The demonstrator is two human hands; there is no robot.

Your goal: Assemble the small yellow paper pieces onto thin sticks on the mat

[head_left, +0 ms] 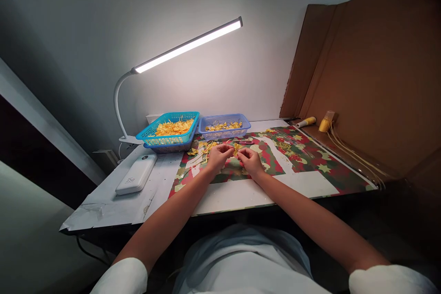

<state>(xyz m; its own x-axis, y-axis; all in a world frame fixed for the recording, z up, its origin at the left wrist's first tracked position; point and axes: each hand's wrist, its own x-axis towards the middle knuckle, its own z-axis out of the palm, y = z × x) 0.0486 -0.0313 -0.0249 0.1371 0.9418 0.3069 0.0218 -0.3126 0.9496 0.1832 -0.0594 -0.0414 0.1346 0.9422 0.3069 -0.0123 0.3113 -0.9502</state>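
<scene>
Above the patterned sheet [275, 156], my left hand [220, 156] and my right hand [250, 160] almost meet, fingers pinched. Between their fingertips is a small yellow petal-like piece [236, 148], which both seem to grip; its exact form is too small to make out. Left of my left hand lies a loose pile of yellow strips [203, 149]. A dark red slim tool [244, 142] rests just beyond my hands. Behind stand a turquoise basket [168, 138] full of yellow pieces [174, 127] and a purple basket [225, 134] holding fewer, browner yellow pieces.
A lit desk lamp [188, 47] leans over the table from the left. The white power bank [137, 174] lies at the table's left. Cardboard [372, 64] walls the right side, with a yellow-and-white roll [306, 122] and yellow cords [354, 154] beside it.
</scene>
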